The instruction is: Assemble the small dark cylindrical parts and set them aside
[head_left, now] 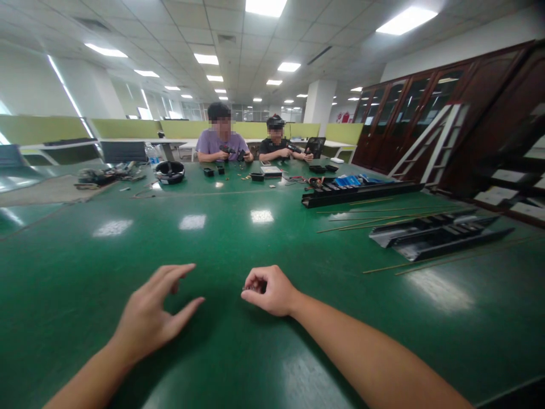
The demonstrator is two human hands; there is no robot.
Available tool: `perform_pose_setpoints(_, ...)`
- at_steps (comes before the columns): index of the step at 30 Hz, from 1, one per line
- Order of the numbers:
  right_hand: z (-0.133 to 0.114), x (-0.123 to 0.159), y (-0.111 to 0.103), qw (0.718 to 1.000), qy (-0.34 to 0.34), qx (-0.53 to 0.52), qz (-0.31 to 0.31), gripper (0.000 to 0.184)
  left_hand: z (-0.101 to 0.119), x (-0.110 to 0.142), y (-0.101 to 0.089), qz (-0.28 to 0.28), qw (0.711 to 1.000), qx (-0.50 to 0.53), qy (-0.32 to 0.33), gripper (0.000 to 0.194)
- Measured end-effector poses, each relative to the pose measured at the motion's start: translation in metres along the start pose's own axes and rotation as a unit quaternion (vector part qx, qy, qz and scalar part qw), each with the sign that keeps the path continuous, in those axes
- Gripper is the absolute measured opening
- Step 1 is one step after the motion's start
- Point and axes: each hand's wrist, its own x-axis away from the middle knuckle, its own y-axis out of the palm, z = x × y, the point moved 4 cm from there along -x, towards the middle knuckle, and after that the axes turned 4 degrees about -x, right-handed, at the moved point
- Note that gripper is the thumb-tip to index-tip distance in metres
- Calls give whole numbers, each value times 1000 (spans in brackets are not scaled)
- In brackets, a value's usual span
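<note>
Tucked into the curled fingers of the right hand [272, 291], a small dark piece [245, 289], poking out a little at the fingertips, on the side facing the left hand [151, 312]. Held just over the green bench [221, 238], or maybe touching it, hard to tell from this angle. Looks tiny and dark, mostly hidden by thumb and fingers, so can't make out the actual shape, tbh. Right hand closed around it, thumb laid along the near side, index finger bent over the top, wrist low, forearm running down toward the lower right. Left hand unclosed and half cupped: thumb and fingers spread with a clear gap, tips pointing toward the right hand, near but apart, forearm angled in from the lower left. Off to the right, well apart from both hands, some long black channels [460, 243] with thin yellowish rods [385, 268] lying around them. Way over on the far side, a black headset [169, 172], plus a person in purple [219, 142] and a person in black [272, 146], each with a dark tool [227, 149] in hand.
</note>
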Motion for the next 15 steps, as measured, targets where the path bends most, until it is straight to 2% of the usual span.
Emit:
perform_pose_setpoints(1,1,0,-1,1000,10,10,10,16,14,-7,21,-47,996,-22,67,63)
perform_pose_setpoints(3,4,-1,-3,999,30,29,32,15,38,-19,58,-90,982,-46,160,55)
perform_pose_setpoints(5,6,-2,-4,997,41,50,46,13,55,-28,86,-104,972,-40,209,43)
perform_pose_setpoints(7,6,-3,-5,996,37,71,45,12,65,-32,103,-108,967,-18,229,37)
perform_pose_setpoints(9,6,-3,-5,995,30,87,39,12,70,-33,111,-113,966,11,235,35)
perform_pose_setpoints(11,5,-3,-4,995,31,91,28,13,68,-32,111,-118,965,34,231,32)
perform_pose_setpoints(13,4,-2,-2,995,39,88,8,11,61,-29,102,-121,968,48,217,30)
perform_pose_setpoints(15,3,0,-1,995,47,83,-16,19,45,-26,81,-104,978,59,170,28)
